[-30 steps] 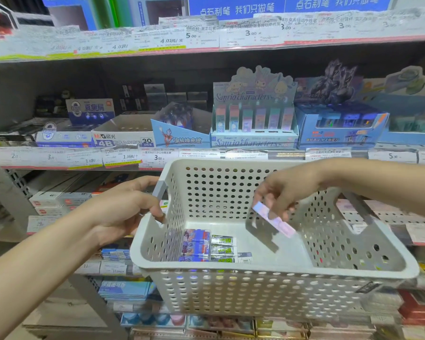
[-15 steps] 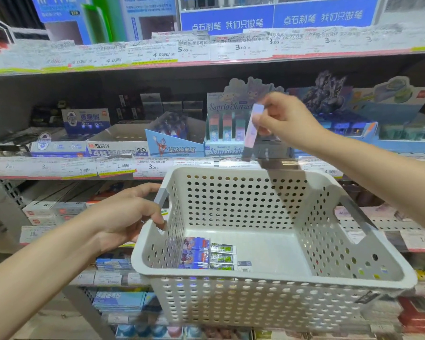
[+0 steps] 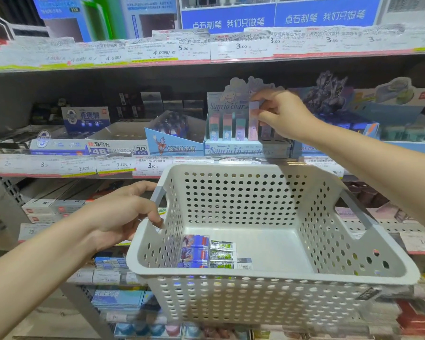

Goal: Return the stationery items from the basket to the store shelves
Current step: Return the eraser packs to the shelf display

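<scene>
My right hand (image 3: 284, 114) pinched a pastel eraser (image 3: 253, 120), upright at its display box (image 3: 247, 146). Left hand (image 3: 125, 214) gripped the basket (image 3: 268, 273) handle; several packets (image 3: 207, 252) lay beside it, unshelved.

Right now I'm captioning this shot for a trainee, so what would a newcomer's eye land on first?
First, the white perforated basket filling the lower middle, the left hand gripping its left rim, with a few small packets lying in its near-left corner. Next, the right hand on the middle shelf, pinching a pastel eraser upright at the Sanrio display box. Price tags line the shelf edges.
</scene>
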Available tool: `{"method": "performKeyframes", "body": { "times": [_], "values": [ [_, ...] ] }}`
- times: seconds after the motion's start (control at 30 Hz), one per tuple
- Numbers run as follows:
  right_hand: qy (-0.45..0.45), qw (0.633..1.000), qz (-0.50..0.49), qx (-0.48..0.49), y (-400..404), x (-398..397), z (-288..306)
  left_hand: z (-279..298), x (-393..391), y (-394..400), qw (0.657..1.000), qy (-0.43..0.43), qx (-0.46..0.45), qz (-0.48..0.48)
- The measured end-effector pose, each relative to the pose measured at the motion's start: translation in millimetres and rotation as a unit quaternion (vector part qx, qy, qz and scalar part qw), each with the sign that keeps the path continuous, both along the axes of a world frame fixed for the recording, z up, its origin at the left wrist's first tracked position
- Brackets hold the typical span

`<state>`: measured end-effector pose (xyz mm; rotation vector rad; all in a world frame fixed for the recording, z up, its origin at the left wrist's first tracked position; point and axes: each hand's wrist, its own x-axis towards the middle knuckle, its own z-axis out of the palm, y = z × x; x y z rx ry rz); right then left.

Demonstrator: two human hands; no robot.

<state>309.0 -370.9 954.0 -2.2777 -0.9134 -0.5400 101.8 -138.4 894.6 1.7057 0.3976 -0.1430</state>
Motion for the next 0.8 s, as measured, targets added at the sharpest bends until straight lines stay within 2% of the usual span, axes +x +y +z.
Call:
{"method": "performKeyframes", "body": {
  "times": [0.17, 0.3, 0.47, 0.8],
  "values": [
    [-0.015, 1.000, 0.007, -0.006, -1, -1, -3, 1, -1, 0, 1.000, 0.001, 0.010, 0.007],
    [-0.132, 0.989, -0.006, -0.062, -8, -1, -7, 1, -1, 1, 1.000, 0.006, 0.011, 0.013],
    [-0.215, 0.968, -0.018, -0.130, -14, 2, -12, 0, -1, 3, 1.000, 0.005, 0.012, 0.017],
    [-0.207, 0.971, -0.013, -0.116, -16, 0, -12, -1, 3, 5, 1.000, 0.004, 0.004, 0.001]
  ]
}}
